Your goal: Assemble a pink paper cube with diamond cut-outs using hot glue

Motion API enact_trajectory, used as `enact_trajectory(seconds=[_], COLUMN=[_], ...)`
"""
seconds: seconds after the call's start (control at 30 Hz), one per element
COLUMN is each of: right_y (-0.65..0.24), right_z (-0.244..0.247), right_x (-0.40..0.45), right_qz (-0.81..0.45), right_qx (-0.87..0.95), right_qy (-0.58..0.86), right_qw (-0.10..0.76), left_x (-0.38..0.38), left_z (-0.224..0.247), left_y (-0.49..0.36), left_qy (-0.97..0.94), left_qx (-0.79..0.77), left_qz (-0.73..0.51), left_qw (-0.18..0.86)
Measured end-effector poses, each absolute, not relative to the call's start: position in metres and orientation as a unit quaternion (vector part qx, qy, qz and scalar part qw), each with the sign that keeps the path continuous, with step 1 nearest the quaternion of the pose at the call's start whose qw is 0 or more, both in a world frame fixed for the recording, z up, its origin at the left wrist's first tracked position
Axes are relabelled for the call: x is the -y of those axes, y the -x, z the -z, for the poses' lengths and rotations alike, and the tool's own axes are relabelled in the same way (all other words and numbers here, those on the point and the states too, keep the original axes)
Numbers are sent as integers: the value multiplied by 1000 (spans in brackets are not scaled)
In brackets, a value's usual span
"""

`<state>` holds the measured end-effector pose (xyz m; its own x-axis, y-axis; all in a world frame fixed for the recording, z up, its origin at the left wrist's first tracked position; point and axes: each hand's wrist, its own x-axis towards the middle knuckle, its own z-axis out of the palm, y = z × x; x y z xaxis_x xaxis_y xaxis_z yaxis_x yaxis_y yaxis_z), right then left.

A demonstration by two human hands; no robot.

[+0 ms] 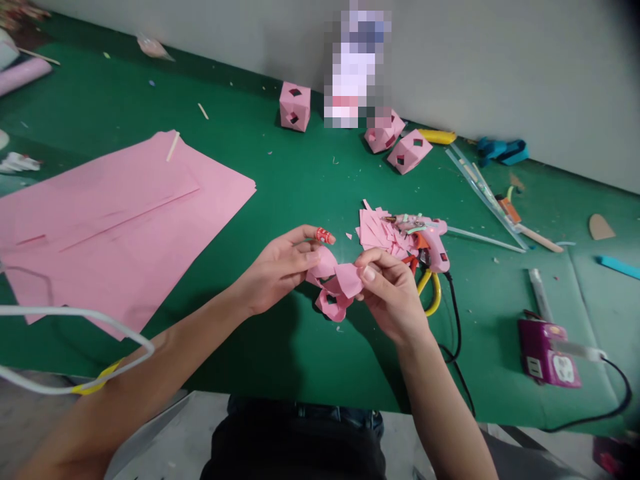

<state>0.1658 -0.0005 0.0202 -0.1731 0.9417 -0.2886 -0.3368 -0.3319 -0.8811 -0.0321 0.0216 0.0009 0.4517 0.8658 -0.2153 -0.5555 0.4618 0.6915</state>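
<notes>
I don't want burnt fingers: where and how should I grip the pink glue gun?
Probably take the glue gun by its handle, the right hand coming from the right once free of its pink paper piece. The nozzle points left over paper scraps; the handle angles back toward the person.
</notes>
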Motion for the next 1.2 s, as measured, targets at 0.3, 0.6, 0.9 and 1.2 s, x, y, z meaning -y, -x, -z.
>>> enact_trajectory(seconds=[0.3,0.6,0.9,1.2], right_y=[-169,-171,-174,-175], right_z=[-19,-19,-17,-14], right_x=[1,2,2,3], right_qz=[-696,-711,-707,-698], right_qx=[344,336,350,378], right_qy=[428,405,395,390], right_qw=[462,467,471,466], left_x=[-22,-22,-22,-20], left_z=[-2,-1,0,3], left_y=[33,32,34,33], left_qy=[-271,-280,-295,-309], left_qx=[-261,-257,-253,-224], left_qz=[-433,-433,-436,-416], left_qw=[819,818,812,825])
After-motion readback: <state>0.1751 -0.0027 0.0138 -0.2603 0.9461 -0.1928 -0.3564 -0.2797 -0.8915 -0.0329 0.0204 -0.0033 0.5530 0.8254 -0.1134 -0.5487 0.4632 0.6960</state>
